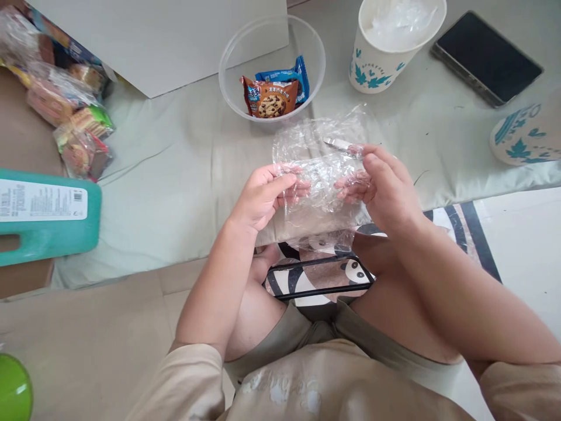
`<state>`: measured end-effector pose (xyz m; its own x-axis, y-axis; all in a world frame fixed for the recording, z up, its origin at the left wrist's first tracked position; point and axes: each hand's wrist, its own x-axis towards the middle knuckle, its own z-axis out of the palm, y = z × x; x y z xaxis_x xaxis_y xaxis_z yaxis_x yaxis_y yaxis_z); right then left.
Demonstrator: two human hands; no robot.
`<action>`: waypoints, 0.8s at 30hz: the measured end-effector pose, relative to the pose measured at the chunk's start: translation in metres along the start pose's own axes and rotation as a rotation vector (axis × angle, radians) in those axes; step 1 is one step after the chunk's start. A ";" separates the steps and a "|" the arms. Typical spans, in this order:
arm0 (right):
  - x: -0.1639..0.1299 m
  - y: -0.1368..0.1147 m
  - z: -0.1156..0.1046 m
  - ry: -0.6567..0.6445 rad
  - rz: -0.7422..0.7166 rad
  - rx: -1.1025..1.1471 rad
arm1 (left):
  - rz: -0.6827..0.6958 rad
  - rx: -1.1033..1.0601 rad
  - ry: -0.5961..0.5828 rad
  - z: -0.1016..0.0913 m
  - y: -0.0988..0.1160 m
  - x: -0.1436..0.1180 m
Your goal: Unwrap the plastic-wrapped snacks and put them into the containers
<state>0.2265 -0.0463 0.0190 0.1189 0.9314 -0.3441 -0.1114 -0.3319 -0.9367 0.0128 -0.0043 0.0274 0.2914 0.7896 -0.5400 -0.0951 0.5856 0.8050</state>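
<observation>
A crinkled clear plastic bag (322, 137) is stretched between my two hands above the edge of the cloth-covered surface. My left hand (265, 196) pinches its left side between thumb and fingers. On the other side, my right hand (390, 190) has its lower fingers against the plastic. A slim, silvery blade-like tool (337, 143) sticks out leftward from my right thumb and forefinger; its handle is hidden. Just beyond the plastic stands a clear round bowl (223, 64) with a brown cookie packet (272, 98) and a blue packet (302, 79) inside.
A paper cup (372, 73) stuffed with clear plastic and a black phone (488, 58) sit at back right; another cup (526, 137) is below. Wrapped snacks (70, 111) and a teal container (56, 240) lie left. A white box (175, 41) stands behind.
</observation>
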 end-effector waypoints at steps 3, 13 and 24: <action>-0.007 -0.001 0.000 -0.074 -0.068 -0.059 | 0.083 -0.012 0.084 -0.005 0.002 0.002; -0.012 -0.008 0.007 0.065 -0.307 -0.146 | 0.342 0.090 0.044 -0.004 -0.001 -0.011; -0.008 -0.005 0.001 0.155 -0.466 -0.427 | 0.497 0.396 0.098 -0.008 -0.008 -0.008</action>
<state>0.2256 -0.0517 0.0259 0.2043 0.9704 0.1288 0.3847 0.0414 -0.9221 0.0031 -0.0140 0.0232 0.2133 0.9734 -0.0837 0.1677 0.0479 0.9847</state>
